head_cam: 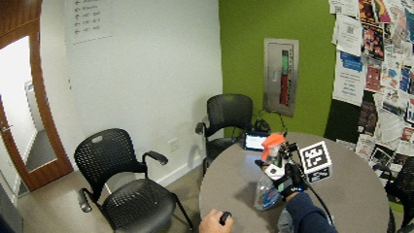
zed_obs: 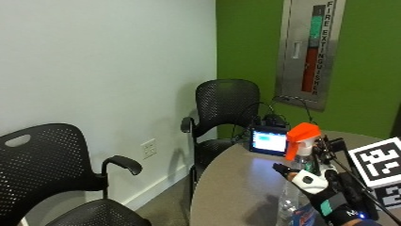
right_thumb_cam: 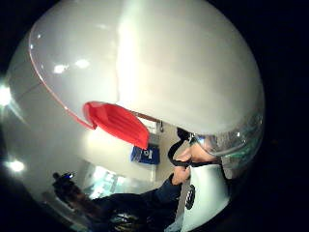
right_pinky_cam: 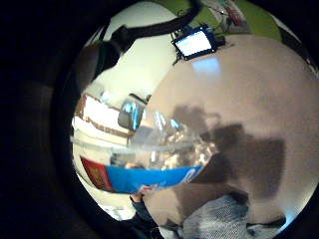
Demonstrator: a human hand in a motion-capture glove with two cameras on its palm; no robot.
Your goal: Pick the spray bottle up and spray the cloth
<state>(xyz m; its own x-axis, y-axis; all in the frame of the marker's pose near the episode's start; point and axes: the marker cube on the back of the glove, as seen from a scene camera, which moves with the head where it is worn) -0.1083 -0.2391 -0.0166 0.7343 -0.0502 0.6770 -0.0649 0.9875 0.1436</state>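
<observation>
A clear spray bottle [zed_obs: 293, 195] with an orange head [zed_obs: 302, 135] and a blue label [right_pinky_cam: 149, 178] stands up over the round grey table [zed_obs: 241, 188]. My gloved right hand [zed_obs: 327, 195] grips it round the neck, just under the head. The index finger reaches forward beside the trigger [right_thumb_cam: 118, 123]. In the wide outside view the spray bottle [head_cam: 267, 187] leans a little, with its base close to the tabletop; contact cannot be told. A grey cloth [right_pinky_cam: 219, 220] lies on the table next to the bottle's base, near the person.
A small lit screen device [zed_obs: 269, 140] with cables sits at the table's far edge. Black mesh chairs [head_cam: 126, 187] stand along the white wall. The person's bare other hand [head_cam: 213, 224] rests at the near table edge, holding a small black object.
</observation>
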